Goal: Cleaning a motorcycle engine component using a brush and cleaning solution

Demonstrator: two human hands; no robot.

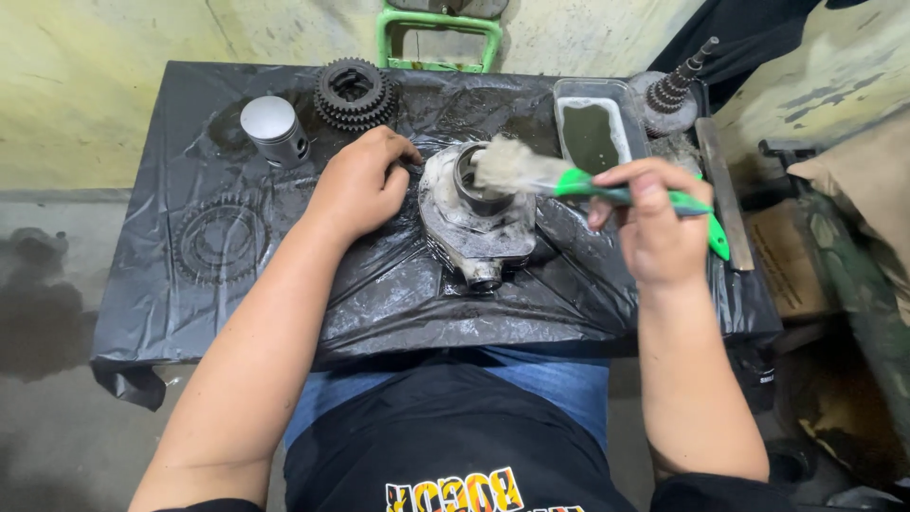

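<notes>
The grey metal engine casing (474, 223) lay on the black plastic sheet (190, 313), just beyond my left hand (358, 185), whose curled fingertips touched its rim. It looked heavy, rigid and oily-slick, so I judged its outer edge the safest hold. My right hand (654, 228) clenched a green-handled brush (569, 182), bristles on its bore.

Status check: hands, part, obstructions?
Left hand steadies metal engine casing. Right hand holds green-handled brush, bristles on casing. Gears, piston lie apart.
</notes>
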